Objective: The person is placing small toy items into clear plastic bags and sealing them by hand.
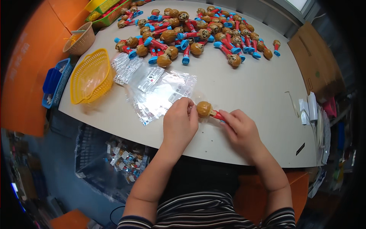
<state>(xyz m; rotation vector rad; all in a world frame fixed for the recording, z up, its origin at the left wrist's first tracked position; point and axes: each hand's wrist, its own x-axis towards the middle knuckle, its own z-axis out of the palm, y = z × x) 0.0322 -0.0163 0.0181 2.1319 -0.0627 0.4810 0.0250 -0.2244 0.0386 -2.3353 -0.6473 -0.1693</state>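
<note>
A toy figure (204, 109) with a round brown head and red body lies across the space between my hands, above the near part of the table. My right hand (241, 131) is closed around its red lower end, hiding most of the blue base. My left hand (181, 119) pinches close to the head, its thumb and forefinger together. Thin clear film, seemingly a plastic bag (199, 96), shows faintly around the head and at my left fingertips. Whether the head is inside it is hard to tell. More clear printed bags (162, 91) lie in a spread stack beyond my left hand.
Many similar toy figures (167, 36) are heaped at the table's far side. A yellow basket (91, 76) stands at the left edge, near a tan basket (80, 38) and a blue one (57, 84). Below is a bin of packed pieces (127, 158). A cardboard box (314, 57) stands right.
</note>
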